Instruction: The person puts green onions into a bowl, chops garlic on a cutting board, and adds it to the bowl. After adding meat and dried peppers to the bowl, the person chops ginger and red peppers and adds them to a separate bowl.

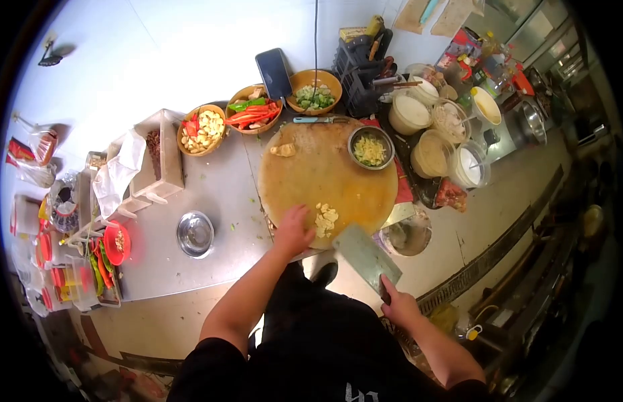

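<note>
At frame centre, the left hand (pixel 293 230) rests, loosely curled and holding nothing, beside what look like pale chopped pieces (pixel 325 219) on a round wooden chopping board (pixel 325 174), while the right hand (pixel 400 309) grips a broad steel cleaver (pixel 367 256).

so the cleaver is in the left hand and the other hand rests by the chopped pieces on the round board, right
Not quite. The head view shows the cleaver held in the right hand, its grip shut on the handle. It is the left hand that rests by the chopped pieces on the round board.

Pale chopped pieces (pixel 325 219) lay heaped near the round board's (pixel 328 175) front edge. A broad cleaver (pixel 366 256) hung tilted just off that edge.
</note>
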`<state>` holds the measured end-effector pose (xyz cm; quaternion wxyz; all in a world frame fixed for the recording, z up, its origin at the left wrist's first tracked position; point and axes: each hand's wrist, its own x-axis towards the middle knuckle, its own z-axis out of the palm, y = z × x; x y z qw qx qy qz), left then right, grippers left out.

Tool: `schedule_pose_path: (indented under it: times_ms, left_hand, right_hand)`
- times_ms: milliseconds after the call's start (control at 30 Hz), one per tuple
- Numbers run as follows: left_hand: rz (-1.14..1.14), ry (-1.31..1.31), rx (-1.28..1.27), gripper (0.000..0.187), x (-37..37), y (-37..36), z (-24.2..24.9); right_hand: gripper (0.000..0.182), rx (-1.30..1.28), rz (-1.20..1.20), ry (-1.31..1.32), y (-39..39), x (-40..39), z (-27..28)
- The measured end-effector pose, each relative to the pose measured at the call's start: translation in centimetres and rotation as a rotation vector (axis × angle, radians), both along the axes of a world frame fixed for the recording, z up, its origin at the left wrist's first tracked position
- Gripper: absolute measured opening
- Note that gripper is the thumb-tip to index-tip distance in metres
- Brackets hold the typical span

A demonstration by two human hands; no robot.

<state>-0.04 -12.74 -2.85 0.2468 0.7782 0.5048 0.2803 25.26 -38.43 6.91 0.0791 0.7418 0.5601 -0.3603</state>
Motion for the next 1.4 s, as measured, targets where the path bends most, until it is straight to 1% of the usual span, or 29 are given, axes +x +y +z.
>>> schedule_pose_path:
  times_ms: [67, 100, 133, 167, 200, 233, 267, 333, 367, 400, 467, 567, 667, 767, 867, 967, 1067, 1167, 1267, 1400]
  left_hand:
    - [-0.317, 0.012, 0.028, 0.046, 1.9, 0.1, 2.0]
    - [-0.324, 0.009, 0.027, 0.046, 2.2, 0.3, 1.4]
    - [-0.393, 0.036, 0.045, 0.046, 2.5, 0.7, 0.4]
    - [-0.462, 0.064, 0.065, 0.046, 2.7, 1.1, -0.6]
    - [-0.465, 0.063, 0.067, 0.046, 2.8, 1.4, -1.0]
    - [-0.494, 0.068, 0.087, 0.044, 2.7, 1.6, -1.3]
    - [-0.522, 0.074, 0.105, 0.043, 2.5, 1.7, -1.5]
    - [-0.529, 0.080, 0.123, 0.042, 2.4, 1.8, -1.2]
    - [-0.534, 0.083, 0.145, 0.040, 2.4, 1.8, -0.9]
    - [-0.536, 0.084, 0.144, 0.040, 2.3, 1.7, -0.9]
    - [-0.567, 0.073, 0.166, 0.038, 2.2, 2.0, -0.9]
    - [-0.564, 0.057, 0.185, 0.037, 2.0, 1.9, -1.4]
    - [-0.577, 0.047, 0.208, 0.037, 2.1, 2.2, -0.7]
    - [-0.580, 0.036, 0.252, 0.037, 1.8, 2.1, -1.9]
    - [-0.593, 0.061, 0.214, 0.038, 1.9, 2.3, -1.5]
    - [-0.587, 0.045, 0.240, 0.039, 1.3, 2.1, -0.9]
    - [-0.623, 0.035, 0.204, 0.039, 0.5, 2.3, -0.5]
    - [-0.638, 0.015, 0.228, 0.037, 0.0, 2.4, -0.6]
    - [-0.632, -0.009, 0.235, 0.034, -0.2, 2.2, -1.0]
    - [-0.599, -0.017, 0.297, 0.030, -0.5, 2.0, -1.8]
  right_hand:
    - [0.079, 0.105, -0.190, 0.254, 1.4, 0.3, 0.7]
    - [0.061, 0.053, -0.330, 0.308, 3.1, -0.4, 2.4]
    - [0.061, 0.054, -0.337, 0.307, 4.4, -1.1, 2.6]
    - [0.053, 0.120, -0.454, 0.347, 5.5, -1.6, 2.6]
    - [0.047, 0.187, -0.567, 0.387, 6.2, -2.1, 2.4]
    - [0.044, 0.173, -0.683, 0.482, 6.8, -2.7, 1.6]
    - [0.044, 0.171, -0.686, 0.484, 7.2, -3.2, 1.1]
    - [0.043, 0.271, -0.648, 0.537, 8.6, -4.2, 0.9]
    - [0.042, 0.273, -0.606, 0.533, 8.9, -4.2, -0.8]
    - [0.042, 0.272, -0.609, 0.533, 9.0, -4.5, -0.6]
    - [0.044, 0.365, -0.529, 0.414, 9.8, -5.0, -0.3]
    - [0.044, 0.317, -0.541, 0.440, 10.0, -5.6, 1.3]
    - [0.044, 0.326, -0.511, 0.403, 10.4, -5.8, 0.5]
    - [0.044, 0.294, -0.516, 0.441, 10.5, -6.4, 1.6]
    - [0.044, 0.299, -0.467, 0.422, 10.8, -6.4, 0.5]
    - [0.043, 0.270, -0.504, 0.412, 10.9, -7.0, 2.3]
    - [0.044, 0.267, -0.475, 0.430, 10.5, -6.9, 0.2]
    - [0.044, 0.251, -0.482, 0.433, 11.3, -7.3, 2.3]
    - [0.044, 0.273, -0.444, 0.462, 10.5, -7.4, 0.1]
    - [0.045, 0.238, -0.420, 0.449, 10.7, -7.5, 1.0]
